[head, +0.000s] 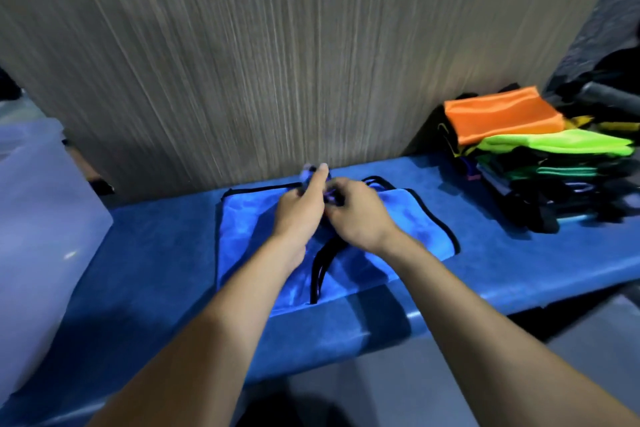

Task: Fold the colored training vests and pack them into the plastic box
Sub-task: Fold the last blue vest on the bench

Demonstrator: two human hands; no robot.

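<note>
A blue training vest (pixel 242 239) with black trim lies flat on the blue bench (pixel 156 270) in front of me. Both of my hands meet over its far middle. My left hand (pixel 301 208) pinches a fold of the blue fabric at the vest's top edge, one finger pointing up. My right hand (pixel 360 215) is curled on the fabric right beside it, fingers hidden under the knuckles. The translucent plastic box (pixel 38 218) stands at the left edge of the bench. A stack of folded vests (pixel 540 163), orange on top, then lime green and dark ones, sits at the right.
A grey wood-grain panel (pixel 277 62) rises directly behind the bench. Dark bags and fabric (pixel 602 80) lie behind the vest stack at the far right. The grey floor (pixel 415 385) shows below the bench's front edge.
</note>
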